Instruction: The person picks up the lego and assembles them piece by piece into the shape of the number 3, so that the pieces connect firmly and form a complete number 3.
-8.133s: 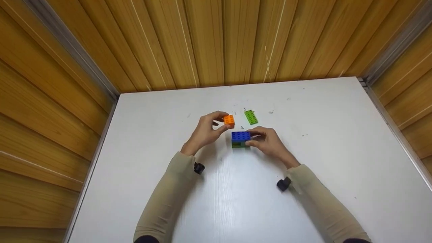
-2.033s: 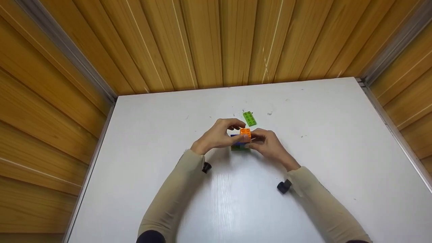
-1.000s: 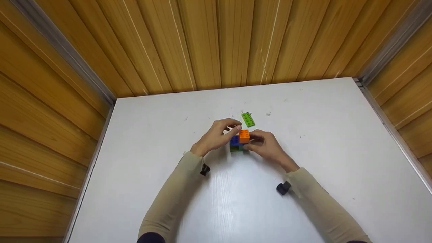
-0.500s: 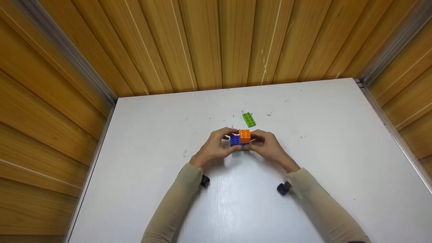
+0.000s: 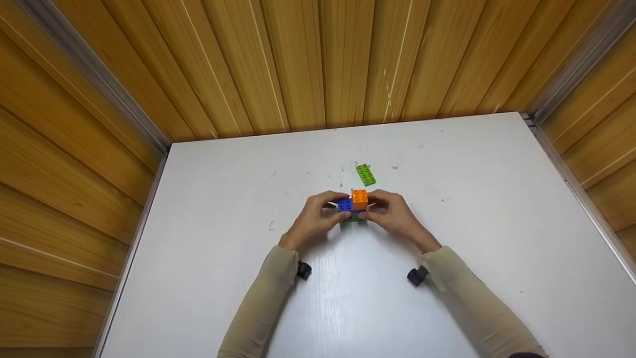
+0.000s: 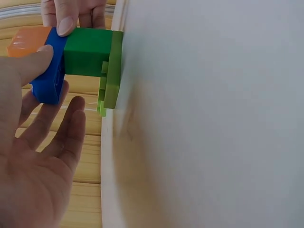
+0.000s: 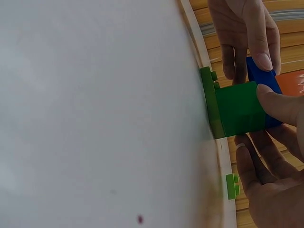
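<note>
Between both hands a stack of toy building bricks stands on the table. At its bottom lies an olive-green studded plate (image 6: 114,71), carrying a dark green brick (image 6: 89,51). Across that sits a flat blue brick (image 5: 344,204), its left end overhanging the plate with a gap below. An orange brick (image 5: 359,199) covers the blue one's right half. My left hand (image 5: 313,216) pinches the blue brick's left end, thumb in front and fingers behind. From the right my right hand (image 5: 395,215) grips the stack, its thumb (image 7: 275,102) where green meets blue.
A loose lime-green studded plate (image 5: 365,174) lies just behind the stack. Small dark marks dot the white table (image 5: 238,199). Wood-panelled walls (image 5: 298,64) border it at the back and sides. Each wrist carries a small black camera.
Earlier my left hand held the orange brick left of the stack. It placed it on the blue brick's right half, let go, and moved down to the blue end. The right hand stayed put.
</note>
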A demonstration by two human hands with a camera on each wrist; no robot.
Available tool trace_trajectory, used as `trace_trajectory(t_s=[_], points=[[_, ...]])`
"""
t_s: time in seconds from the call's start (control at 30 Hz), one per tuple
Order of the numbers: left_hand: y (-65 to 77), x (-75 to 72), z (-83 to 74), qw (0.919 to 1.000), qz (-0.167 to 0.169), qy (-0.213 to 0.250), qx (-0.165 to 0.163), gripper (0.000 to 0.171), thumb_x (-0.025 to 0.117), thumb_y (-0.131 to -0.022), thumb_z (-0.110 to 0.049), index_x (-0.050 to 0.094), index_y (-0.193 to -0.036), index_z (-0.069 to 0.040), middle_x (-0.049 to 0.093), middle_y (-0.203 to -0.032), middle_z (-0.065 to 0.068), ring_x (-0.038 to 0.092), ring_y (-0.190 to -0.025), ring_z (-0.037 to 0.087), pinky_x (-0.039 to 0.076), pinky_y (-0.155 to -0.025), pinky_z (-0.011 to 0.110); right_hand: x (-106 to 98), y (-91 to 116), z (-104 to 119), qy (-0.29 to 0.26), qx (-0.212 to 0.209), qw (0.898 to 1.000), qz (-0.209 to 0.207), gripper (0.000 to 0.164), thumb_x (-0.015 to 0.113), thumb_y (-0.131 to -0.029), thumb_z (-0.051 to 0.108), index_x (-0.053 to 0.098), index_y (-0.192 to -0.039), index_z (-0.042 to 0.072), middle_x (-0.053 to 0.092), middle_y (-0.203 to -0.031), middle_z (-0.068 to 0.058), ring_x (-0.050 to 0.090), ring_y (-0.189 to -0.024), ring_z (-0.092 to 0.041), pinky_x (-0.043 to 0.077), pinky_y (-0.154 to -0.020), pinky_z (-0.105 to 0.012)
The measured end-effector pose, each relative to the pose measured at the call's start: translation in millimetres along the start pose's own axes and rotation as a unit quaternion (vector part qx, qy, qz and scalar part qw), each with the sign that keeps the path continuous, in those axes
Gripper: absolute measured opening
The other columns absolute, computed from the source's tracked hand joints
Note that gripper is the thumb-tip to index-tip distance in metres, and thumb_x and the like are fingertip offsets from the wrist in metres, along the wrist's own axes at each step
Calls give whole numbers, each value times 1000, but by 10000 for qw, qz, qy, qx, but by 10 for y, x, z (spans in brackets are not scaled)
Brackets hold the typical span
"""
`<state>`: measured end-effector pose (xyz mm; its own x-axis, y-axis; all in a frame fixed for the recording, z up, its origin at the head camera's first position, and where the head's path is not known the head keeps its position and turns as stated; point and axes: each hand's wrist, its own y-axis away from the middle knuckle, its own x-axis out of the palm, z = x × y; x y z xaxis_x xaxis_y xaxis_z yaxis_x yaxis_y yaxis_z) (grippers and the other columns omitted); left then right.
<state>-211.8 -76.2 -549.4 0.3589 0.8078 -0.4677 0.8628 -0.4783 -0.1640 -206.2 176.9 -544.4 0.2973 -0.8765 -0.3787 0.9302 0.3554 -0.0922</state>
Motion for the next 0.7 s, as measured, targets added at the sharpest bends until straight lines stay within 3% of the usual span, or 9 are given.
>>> trace_trajectory(t_s=[0.53,0.7], points=[[-4,9,-5,9984,-123,428,-361,45,82,-97,-21,70,-139,-14,72,-135,4,69,-119,19,55,-108,38,-160,-12,-1,202,-294,9984,450,46,81,-95,12,69,-139,5,71,-136,-14,68,-124,-35,54,-109,-53],[12,33,-15,9977,-131,391,-529,44,82,-97,-20,70,-139,-14,73,-133,4,70,-119,18,55,-109,35,-227,-20,-3,-20,-451,9973,583,43,75,-99,8,66,-141,0,69,-138,-18,65,-128,-38,53,-110,-54]])
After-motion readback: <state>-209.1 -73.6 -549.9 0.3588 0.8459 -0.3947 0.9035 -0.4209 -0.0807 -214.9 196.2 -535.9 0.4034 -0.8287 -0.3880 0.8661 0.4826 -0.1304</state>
